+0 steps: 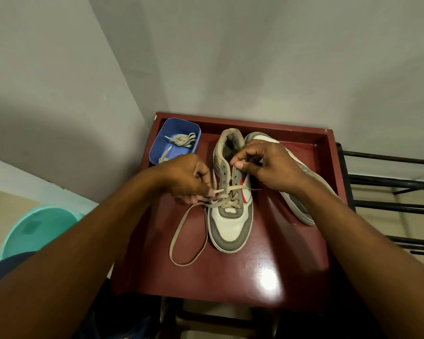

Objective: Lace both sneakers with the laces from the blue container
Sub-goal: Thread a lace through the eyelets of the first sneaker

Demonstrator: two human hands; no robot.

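**Trainee:** What does the step in hand call for?

**Instructor:** Threading the next pair of eyelets. Starting from the left, the left hand pinches the lace close to its tip, with the fingers curled tight round it just beside the first sneaker. The person should keep the tip flat and untwisted, feed it through the next free eyelet, then draw the slack up evenly. The right hand curls thumb and fingertips onto the upper eyelet flap and appears to pinch it. Whether it also holds the other lace end cannot be told. It should steady the flap so that the hole faces the incoming tip.

**Trainee:** Where does the lace lie relative to the fingers?

**Instructor:** Its free length leaves the left fingers and drops in a long loop on the red table, left of the toe. It then runs back to the lowest crossings. Those crossings lie over the tongue, below the right thumb and apart from it. The upper eyelets appear empty. A spare lace lies in the blue container, beyond the left hand and untouched. The second sneaker lies tilted on its side under the right wrist and seems unlaced. The task looks to be in its early part.
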